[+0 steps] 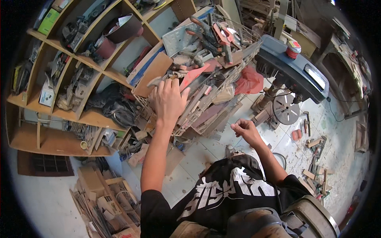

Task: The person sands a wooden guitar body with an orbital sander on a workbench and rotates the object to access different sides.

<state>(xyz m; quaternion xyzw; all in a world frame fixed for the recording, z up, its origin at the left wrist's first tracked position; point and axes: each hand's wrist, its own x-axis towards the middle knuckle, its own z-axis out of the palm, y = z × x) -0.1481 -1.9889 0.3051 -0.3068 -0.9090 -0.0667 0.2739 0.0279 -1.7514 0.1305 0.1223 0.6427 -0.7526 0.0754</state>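
Note:
My left hand rests over the near left end of a wire basket heaped with tools. Its thumb stands apart from the fingers, whose tips bend down out of sight among the contents. Close by its fingers lie a curved grey piece and a flat red pointed piece. To the right of the basket, my right hand hovers above the tiled floor with fingers curled and thumb pressed to the forefinger; whatever they may pinch is too small to make out. Deeper in the basket sits a red-and-black clamp-like tool.
A wooden shelf unit full of tools and bags stands at left. A drill press rises beyond the basket, beside a red plastic bag. Wood scraps and clamps litter the floor at right. A box of offcuts stands lower left.

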